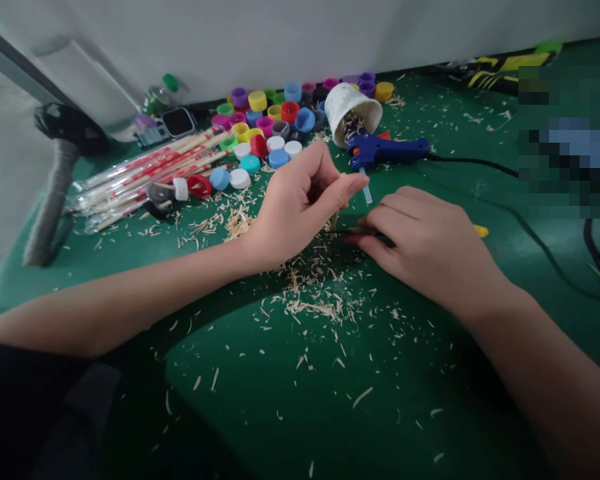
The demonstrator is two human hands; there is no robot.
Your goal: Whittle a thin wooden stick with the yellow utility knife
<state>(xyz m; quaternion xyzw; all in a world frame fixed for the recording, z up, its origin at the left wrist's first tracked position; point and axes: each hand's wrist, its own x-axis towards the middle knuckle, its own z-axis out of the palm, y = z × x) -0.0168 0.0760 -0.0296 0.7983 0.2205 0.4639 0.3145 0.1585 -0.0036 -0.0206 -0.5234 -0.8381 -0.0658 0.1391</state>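
My left hand (300, 203) is curled in a pinch on a short wooden stick piece (334, 220) that stands nearly upright on the green table (290, 373). My right hand (425, 243) lies beside it, fingers closed on a thin dark tool (353, 231) with a yellow end (481, 231), its tip against the stick's base. Wood shavings (310, 293) lie scattered under and in front of both hands.
A blue glue gun (387, 151) with a black cord lies just behind the hands, beside a tipped white cup (353, 110). Several coloured bottle caps (273, 123) and wrapped chopsticks (150, 173) sit at back left. A hammer (55, 180) lies at far left.
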